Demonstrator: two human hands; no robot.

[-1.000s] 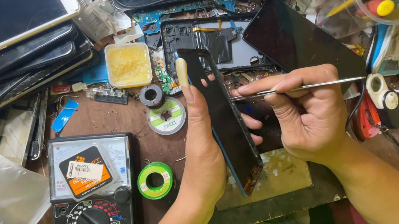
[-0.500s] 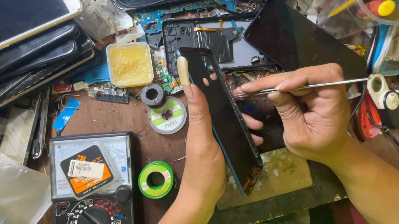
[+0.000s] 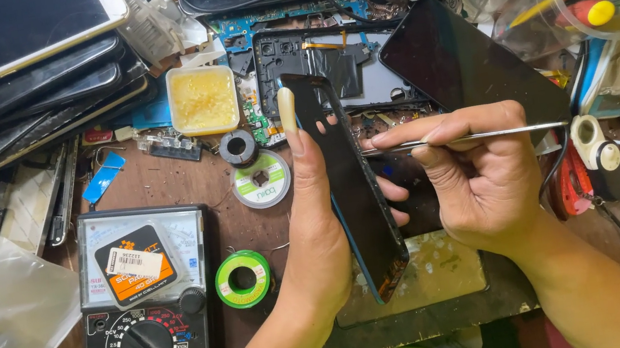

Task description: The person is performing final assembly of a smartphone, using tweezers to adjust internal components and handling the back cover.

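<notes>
Pretty packed repair bench here, brown wooden top (image 3: 185, 178) with barely any bare spot showing. The left hand (image 3: 320, 231) is holding a dark phone frame (image 3: 349, 184) on edge in the middle of the bench, thumb stretched up along its left edge and the fingertips curled around from the right side, so it's clamped on the frame. The right hand (image 3: 479, 179) sits just right of it, thumb and index finger pinched shut on a thin metal tool (image 3: 472, 137) that lies level, its tip reaching left to the frame's right edge, about at mid height.

Other stuff around: an analog multimeter (image 3: 144, 311) near left, a green solder spool (image 3: 243, 278) just beside the left wrist, and a white spool (image 3: 261, 180) further back. A tub of yellow flux (image 3: 203, 99) sits far left of centre, with an opened phone body (image 3: 325, 62) behind the frame. A stack of phones (image 3: 8, 73) fills the far left corner, and a black screen panel (image 3: 468, 64) lies far right.
</notes>
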